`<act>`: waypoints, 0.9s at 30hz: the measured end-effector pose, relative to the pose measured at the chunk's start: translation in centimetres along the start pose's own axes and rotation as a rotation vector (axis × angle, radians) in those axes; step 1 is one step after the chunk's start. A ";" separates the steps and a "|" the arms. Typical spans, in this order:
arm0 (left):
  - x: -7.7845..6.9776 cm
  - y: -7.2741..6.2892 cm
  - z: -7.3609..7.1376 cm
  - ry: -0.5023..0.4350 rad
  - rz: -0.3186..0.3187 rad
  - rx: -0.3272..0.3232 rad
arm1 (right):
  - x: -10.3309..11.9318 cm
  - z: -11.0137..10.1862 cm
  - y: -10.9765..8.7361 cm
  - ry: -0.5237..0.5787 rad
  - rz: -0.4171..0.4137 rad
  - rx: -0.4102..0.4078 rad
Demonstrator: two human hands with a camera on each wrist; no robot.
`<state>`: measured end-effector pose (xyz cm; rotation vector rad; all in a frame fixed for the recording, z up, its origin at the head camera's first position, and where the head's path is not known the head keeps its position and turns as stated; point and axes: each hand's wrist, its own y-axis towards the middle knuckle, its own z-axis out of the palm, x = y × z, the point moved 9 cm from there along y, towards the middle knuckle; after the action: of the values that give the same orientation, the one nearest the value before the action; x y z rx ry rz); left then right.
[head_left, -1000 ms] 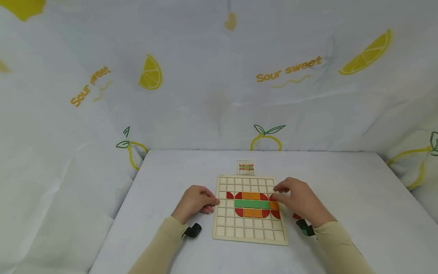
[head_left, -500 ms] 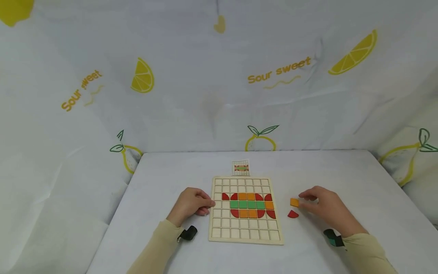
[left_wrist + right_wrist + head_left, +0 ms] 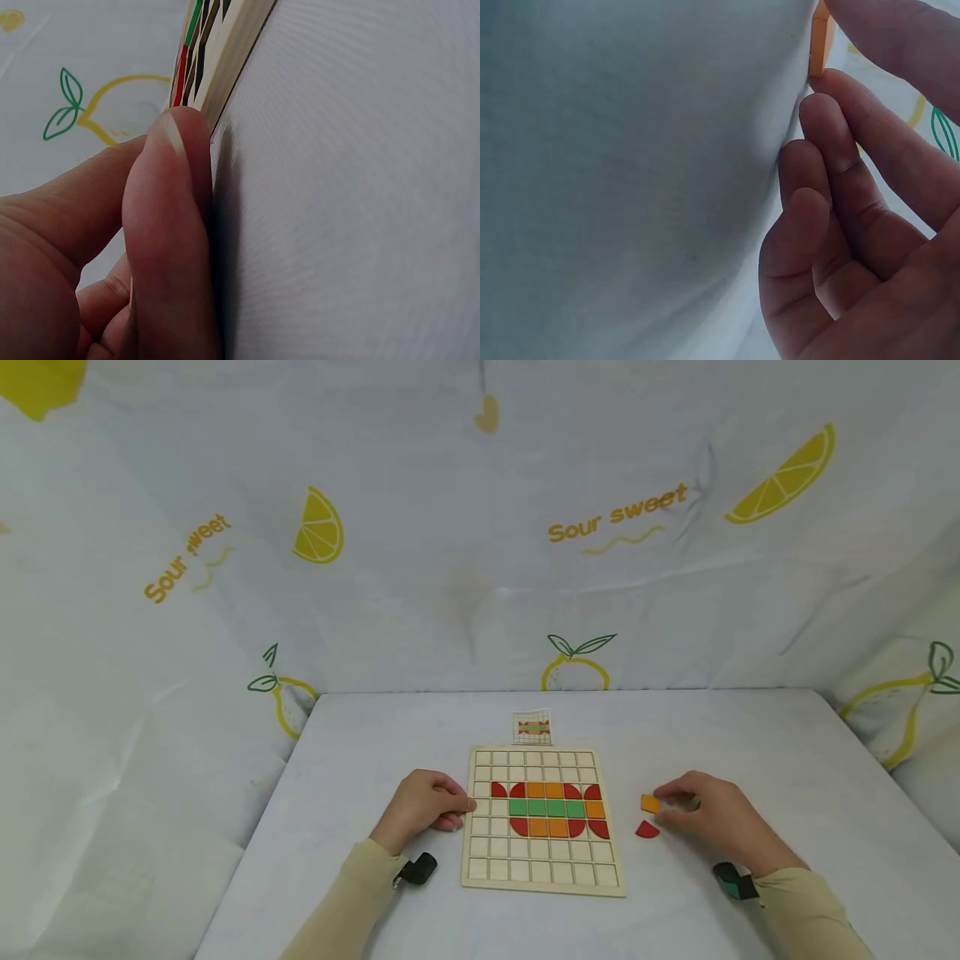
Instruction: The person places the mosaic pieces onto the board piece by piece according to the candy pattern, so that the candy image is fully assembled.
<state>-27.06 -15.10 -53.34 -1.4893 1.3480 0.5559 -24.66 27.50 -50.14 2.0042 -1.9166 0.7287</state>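
A wooden grid board [image 3: 543, 870] lies mid-table, with a candy-like pattern of red, orange and green tiles set in its cells. At its left edge, my left hand [image 3: 423, 803] pinches the rim; the left wrist view shows thumb and finger [image 3: 169, 217] right at the board's side. To the right of the board, my right hand [image 3: 712, 818] holds a loose orange square tile [image 3: 650, 803] between thumb and index finger. In the right wrist view the orange tile [image 3: 820, 45] stands between those fingertips, the other fingers loosely bent. Just in front lies a red quarter-circle tile [image 3: 647, 830].
A small pattern card [image 3: 532, 717] with the same candy design lies behind the board. The white-covered table [image 3: 360, 727] meets a white backdrop [image 3: 450, 635] printed with lemons. Each wrist carries a small black camera.
My right hand has moved away from the board's right column to the orange tile, uncovering a red quarter-circle in the column's cell. The left hand stays at the board's edge. The view shifts slightly.
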 end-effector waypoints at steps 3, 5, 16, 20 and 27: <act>-0.1 0.0 0.0 0.005 0.005 0.000 | -0.1 0.0 0.1 0.007 0.002 0.004; -0.1 0.1 0.1 0.002 0.005 0.003 | -0.2 0.0 0.2 0.003 0.004 0.004; 0.3 0.3 0.1 -0.023 -0.007 0.013 | -0.3 0.1 0.8 -0.020 0.004 0.005; 0.3 0.2 0.1 -0.026 -0.011 0.010 | -0.1 0.1 0.8 -0.018 -0.004 0.005; 0.1 0.1 0.0 -0.016 0.000 0.004 | 1.3 0.1 0.7 -0.005 -0.020 -0.011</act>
<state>-27.07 -15.15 -53.47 -1.4789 1.3362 0.5631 -25.37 26.30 -49.61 2.0170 -1.8967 0.7075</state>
